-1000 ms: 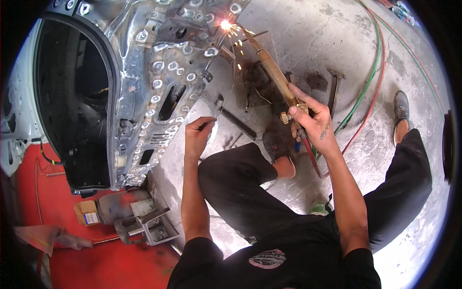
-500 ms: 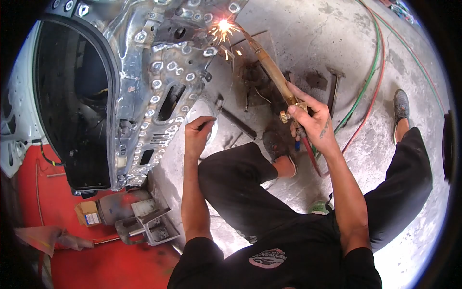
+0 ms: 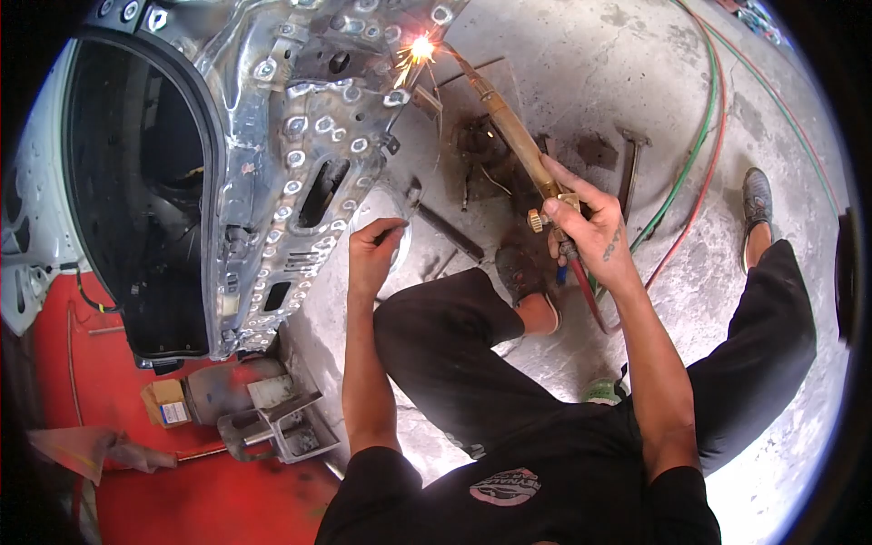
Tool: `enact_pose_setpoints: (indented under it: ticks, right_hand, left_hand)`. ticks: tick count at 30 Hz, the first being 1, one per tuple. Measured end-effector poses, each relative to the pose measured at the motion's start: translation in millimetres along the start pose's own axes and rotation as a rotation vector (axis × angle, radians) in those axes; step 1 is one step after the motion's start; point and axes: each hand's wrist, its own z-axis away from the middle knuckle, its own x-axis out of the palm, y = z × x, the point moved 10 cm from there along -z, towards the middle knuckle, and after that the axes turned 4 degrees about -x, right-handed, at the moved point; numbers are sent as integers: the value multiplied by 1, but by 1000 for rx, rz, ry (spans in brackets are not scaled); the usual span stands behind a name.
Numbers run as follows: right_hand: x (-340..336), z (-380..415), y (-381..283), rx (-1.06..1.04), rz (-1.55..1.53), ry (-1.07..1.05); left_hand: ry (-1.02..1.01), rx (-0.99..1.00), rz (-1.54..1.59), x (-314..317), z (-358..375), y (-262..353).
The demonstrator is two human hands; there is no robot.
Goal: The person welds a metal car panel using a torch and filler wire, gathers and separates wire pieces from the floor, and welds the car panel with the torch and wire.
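My right hand (image 3: 590,222) is wrapped round the valve end of a brass gas torch (image 3: 518,132), whose tip points up and left. At the tip a bright flame with sparks (image 3: 421,50) burns against the edge of a bare metal car body panel (image 3: 304,173), which has rows of round weld marks. My left hand (image 3: 375,250) hangs lower, apart from the panel's edge, with its fingers curled and pinched together. Whatever lies between those fingertips, if anything, is hidden. A red hose (image 3: 586,291) runs from the torch's rear.
Green hose (image 3: 695,159) and red hose (image 3: 718,118) curve across the concrete floor. A hammer (image 3: 631,168) and a dark bar (image 3: 450,232) lie there, near scrap metal pieces (image 3: 477,145). On the red surface (image 3: 209,500) are a grey metal part (image 3: 286,427) and a cardboard box (image 3: 166,402).
The spark spray has become smaller and now falls mostly down and left. Both hands and the torch hold nearly the same place.
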Motion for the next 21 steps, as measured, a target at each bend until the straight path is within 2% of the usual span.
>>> enact_pose_setpoints:
  ticks: [21]
  right_hand:
    - [0,-1,1,2,-5,-10]
  left_hand:
    - [11,2,-4,1,-1,2]
